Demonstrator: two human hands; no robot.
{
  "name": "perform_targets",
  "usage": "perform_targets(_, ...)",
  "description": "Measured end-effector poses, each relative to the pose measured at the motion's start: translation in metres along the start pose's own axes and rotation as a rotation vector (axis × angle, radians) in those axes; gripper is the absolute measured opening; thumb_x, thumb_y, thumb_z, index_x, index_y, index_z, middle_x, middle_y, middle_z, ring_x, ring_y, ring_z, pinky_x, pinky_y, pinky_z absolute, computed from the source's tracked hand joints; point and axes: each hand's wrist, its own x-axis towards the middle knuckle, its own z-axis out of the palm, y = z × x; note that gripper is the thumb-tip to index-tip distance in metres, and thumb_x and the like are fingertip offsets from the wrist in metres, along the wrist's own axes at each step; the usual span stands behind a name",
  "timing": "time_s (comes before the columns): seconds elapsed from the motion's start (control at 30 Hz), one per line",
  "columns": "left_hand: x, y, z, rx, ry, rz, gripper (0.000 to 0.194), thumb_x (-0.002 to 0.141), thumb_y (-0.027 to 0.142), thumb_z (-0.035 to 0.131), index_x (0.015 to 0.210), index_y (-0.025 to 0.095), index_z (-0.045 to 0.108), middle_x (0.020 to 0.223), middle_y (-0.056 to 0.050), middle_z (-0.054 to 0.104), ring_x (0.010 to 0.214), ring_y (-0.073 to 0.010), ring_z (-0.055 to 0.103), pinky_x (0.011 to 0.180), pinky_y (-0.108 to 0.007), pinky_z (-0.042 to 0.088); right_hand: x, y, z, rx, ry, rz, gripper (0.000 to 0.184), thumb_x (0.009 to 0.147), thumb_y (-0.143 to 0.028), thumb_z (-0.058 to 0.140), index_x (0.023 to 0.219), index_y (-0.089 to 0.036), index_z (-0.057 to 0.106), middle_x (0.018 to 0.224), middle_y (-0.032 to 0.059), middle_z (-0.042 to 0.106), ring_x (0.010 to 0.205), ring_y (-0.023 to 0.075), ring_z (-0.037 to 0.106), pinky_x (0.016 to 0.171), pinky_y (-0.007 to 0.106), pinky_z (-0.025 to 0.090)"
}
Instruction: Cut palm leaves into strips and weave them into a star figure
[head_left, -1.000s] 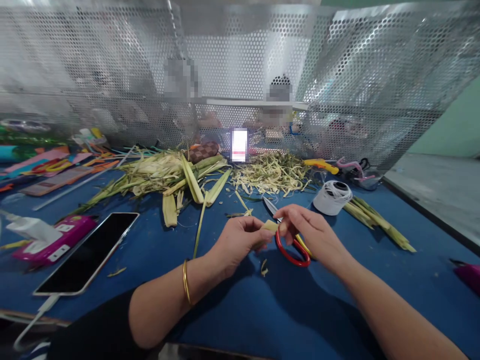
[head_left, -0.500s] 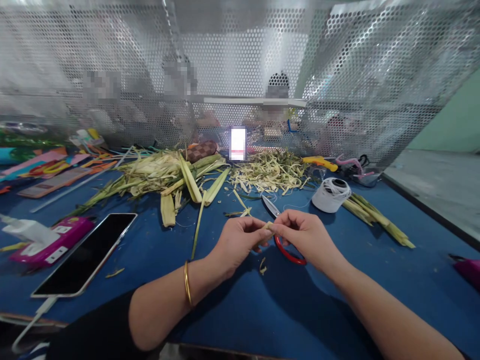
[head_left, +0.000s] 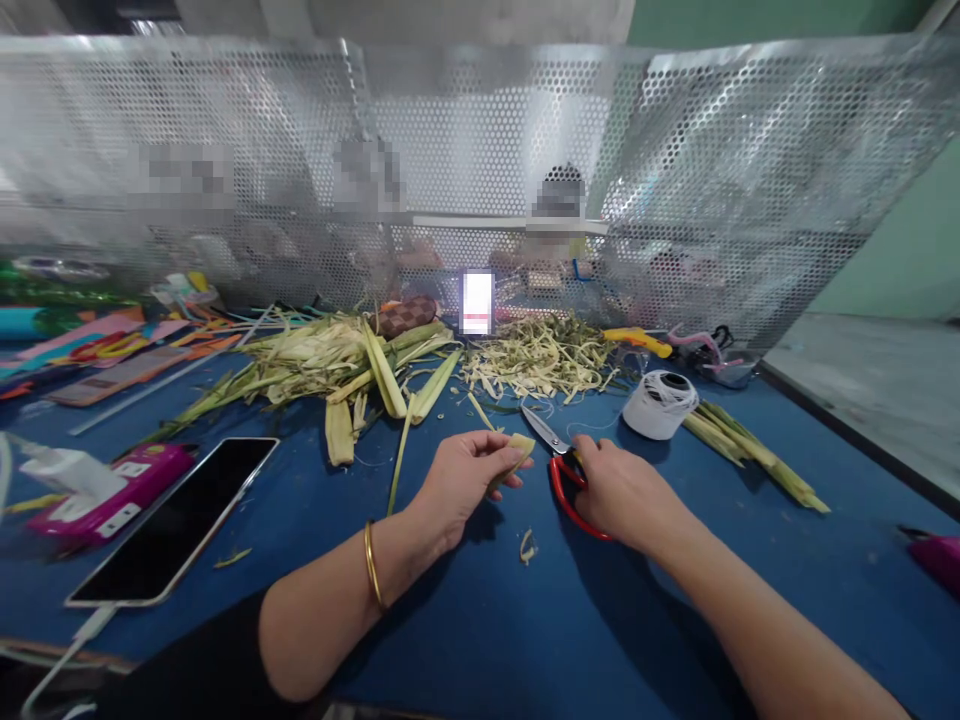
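Note:
A small folded piece of pale green-yellow plant leaf or stalk is pinched between the thumb and fingers of my left hand. My right hand is curled over the far handle of the red-handled scissors, its fingertips partly hidden. The scissors lie on the blue table, blades pointing away and to the left. Just below the hands is a small curled scrap. A white spool of thread stands beyond my right hand, with a loose strand trailing toward the scissors.
Leaf stalks are heaped at the back left, and shredded strips at the back centre. Cut stalks lie right. A phone and magenta power strip occupy the left. A perforated screen stands behind, with people beyond.
My right hand has let go of the leaf piece and moved right and down onto the scissors' handle. The left hand keeps the piece. The view has tilted up slightly.

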Motion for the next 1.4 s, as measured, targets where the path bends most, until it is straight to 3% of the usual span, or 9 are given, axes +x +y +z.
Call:
perform_targets(0.13,0.001,0.004,-0.005,-0.009,0.001,0.03,0.011,0.07,0.023,0.068,0.076,0.014,0.066,0.079,-0.007,0.071,0.054,-0.0068,0.054,0.042,-0.015,0.034,0.006,0.011,0.003,0.224,0.057,0.095,0.05,0.071,-0.015,0.053,0.12,-0.013,0.054,0.092,0.0155,0.067,0.082,0.0291,0.063,0.063,0.032,0.039)
perform_targets(0.23,0.003,0.008,-0.009,-0.046,0.004,0.045,0.013,0.07,0.024,0.068,0.078,0.014,0.067,0.079,-0.006,0.07,0.052,-0.0056,0.051,0.042,-0.015,0.031,0.006,0.018,-0.004,0.629,0.145,0.084,0.053,0.07,-0.023,0.055,0.123,-0.018,0.056,0.084,0.0083,0.068,0.073,0.0247,0.061,0.062,0.033,0.042)
perform_targets(0.33,0.004,0.012,-0.013,-0.089,0.015,0.067,0.016,0.069,0.028,0.07,0.077,0.014,0.066,0.078,-0.005,0.069,0.051,-0.0051,0.05,0.04,-0.015,0.028,0.001,0.014,-0.015,1.134,0.061,-0.015,0.058,0.066,-0.032,0.062,0.122,-0.02,0.055,0.077,0.0032,0.065,0.058,0.0184,0.055,0.054,0.031,0.044)
perform_targets(0.4,0.005,0.014,-0.015,-0.11,0.021,0.081,0.022,0.068,0.033,0.072,0.076,0.014,0.066,0.076,-0.005,0.069,0.05,-0.0048,0.049,0.04,-0.015,0.027,-0.003,0.01,-0.02,1.296,0.015,-0.053,0.06,0.059,-0.034,0.071,0.116,-0.02,0.057,0.077,0.0019,0.063,0.06,0.0168,0.054,0.058,0.031,0.046)
perform_targets(0.5,0.006,0.017,-0.018,-0.117,0.037,0.101,0.026,0.068,0.038,0.073,0.075,0.014,0.066,0.073,-0.004,0.068,0.049,-0.0044,0.046,0.039,-0.015,0.025,-0.007,0.006,-0.019,1.286,-0.001,-0.082,0.063,0.053,-0.029,0.078,0.111,-0.022,0.057,0.075,-0.0013,0.059,0.065,0.0159,0.053,0.063,0.029,0.047)
perform_targets(0.6,0.007,0.02,-0.02,-0.096,0.064,0.163,0.023,0.07,0.035,0.071,0.074,0.014,0.066,0.07,-0.003,0.067,0.049,-0.0047,0.045,0.04,-0.015,0.025,-0.009,0.006,-0.016,1.162,-0.007,-0.097,0.067,0.055,-0.03,0.078,0.117,-0.025,0.053,0.076,-0.0026,0.057,0.067,0.0162,0.053,0.064,0.029,0.047)
perform_targets(0.9,0.009,0.021,-0.019,-0.044,0.111,0.247,0.012,0.072,0.024,0.064,0.068,0.013,0.066,0.059,0.0,0.06,0.048,-0.0053,0.042,0.041,-0.017,0.024,-0.016,0.0,-0.022,0.93,0.067,-0.147,0.056,0.064,-0.035,0.073,0.117,-0.022,0.06,0.111,0.0068,0.063,0.095,0.0256,0.06,0.086,0.038,0.049)
perform_targets(1.03,0.009,0.021,-0.019,-0.018,0.096,0.254,0.012,0.072,0.024,0.063,0.066,0.014,0.066,0.05,0.003,0.054,0.045,-0.005,0.038,0.04,-0.018,0.022,-0.016,-0.003,-0.024,0.934,0.087,-0.129,0.052,0.061,-0.037,0.074,0.11,-0.022,0.065,0.104,0.0065,0.066,0.094,0.0269,0.061,0.083,0.038,0.051)
perform_targets(1.4,0.009,0.023,-0.02,-0.008,0.1,0.231,0.012,0.069,0.027,0.069,0.066,0.015,0.069,0.063,-0.002,0.066,0.053,-0.0077,0.05,0.048,-0.019,0.035,-0.017,-0.003,-0.024,0.944,0.099,-0.151,0.049,0.063,-0.037,0.073,0.11,-0.022,0.068,0.094,0.0049,0.071,0.079,0.0229,0.065,0.072,0.033,0.053)
